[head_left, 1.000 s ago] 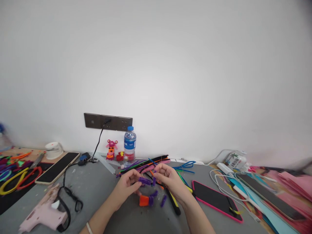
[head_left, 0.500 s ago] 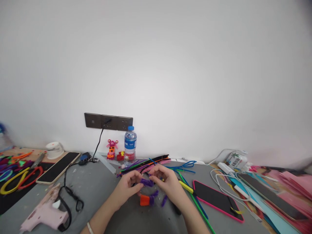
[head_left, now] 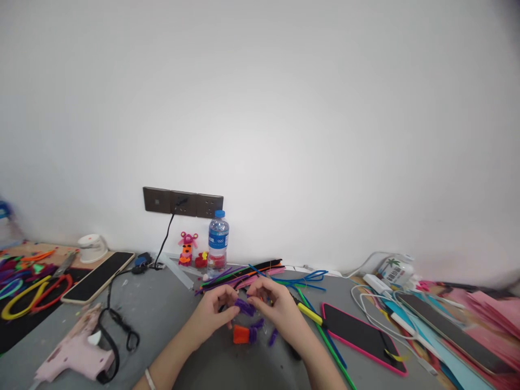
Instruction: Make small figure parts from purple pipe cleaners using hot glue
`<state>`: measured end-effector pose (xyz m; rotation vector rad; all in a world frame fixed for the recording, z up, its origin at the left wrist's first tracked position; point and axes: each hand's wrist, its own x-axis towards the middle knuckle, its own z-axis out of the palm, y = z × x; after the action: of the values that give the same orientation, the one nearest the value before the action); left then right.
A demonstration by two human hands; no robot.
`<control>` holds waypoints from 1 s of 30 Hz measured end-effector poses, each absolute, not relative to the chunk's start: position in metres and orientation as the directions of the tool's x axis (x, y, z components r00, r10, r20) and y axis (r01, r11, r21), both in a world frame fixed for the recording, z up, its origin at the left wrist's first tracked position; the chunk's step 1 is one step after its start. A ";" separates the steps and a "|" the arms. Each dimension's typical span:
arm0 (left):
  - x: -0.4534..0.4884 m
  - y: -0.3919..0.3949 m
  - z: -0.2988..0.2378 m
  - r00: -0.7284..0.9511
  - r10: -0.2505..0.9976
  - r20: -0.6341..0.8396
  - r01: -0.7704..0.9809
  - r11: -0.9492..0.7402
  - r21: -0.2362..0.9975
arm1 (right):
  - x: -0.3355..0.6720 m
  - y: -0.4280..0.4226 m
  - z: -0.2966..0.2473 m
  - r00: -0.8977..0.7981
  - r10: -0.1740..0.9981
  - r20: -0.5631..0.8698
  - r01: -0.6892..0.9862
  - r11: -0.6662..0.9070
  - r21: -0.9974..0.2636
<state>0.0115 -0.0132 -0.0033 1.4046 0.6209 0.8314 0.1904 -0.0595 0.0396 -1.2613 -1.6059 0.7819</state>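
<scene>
Between my two hands is a short folded piece of purple pipe cleaner. My left hand pinches its left end between thumb and fingertips. On the other side, the thumb and fingers of my right hand close on its right end. Just below them on the grey table lies an orange pipe-cleaner block with purple bits attached at its right. Another small purple piece rests near my right wrist. Behind my hands spreads a bundle of pipe cleaners in several colours.
A water bottle and a pink-and-orange figure stand by the wall. At left are a pink glue gun, a phone and scissors. To the right lie a pink-edged phone, a yellow-handled tool and white cables.
The view has shifted very slightly. My hands keep hold of the purple pipe cleaner, which has tilted a little, its right end lower.
</scene>
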 end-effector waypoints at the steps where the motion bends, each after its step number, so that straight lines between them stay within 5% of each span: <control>1: 0.011 -0.013 -0.004 0.586 0.804 0.101 -0.131 -0.029 0.991 | 0.190 -0.060 0.039 -0.058 0.960 0.273 0.379 0.274 -0.884; 30: 0.013 -0.013 0.001 0.510 0.852 0.120 -0.142 -0.055 0.988 | 0.192 -0.058 0.038 -0.025 0.954 0.297 0.345 0.287 -0.893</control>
<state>0.0127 -0.0129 0.0008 1.3935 0.6720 0.9171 0.1918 -0.0581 0.0383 -1.2341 -1.5660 0.7719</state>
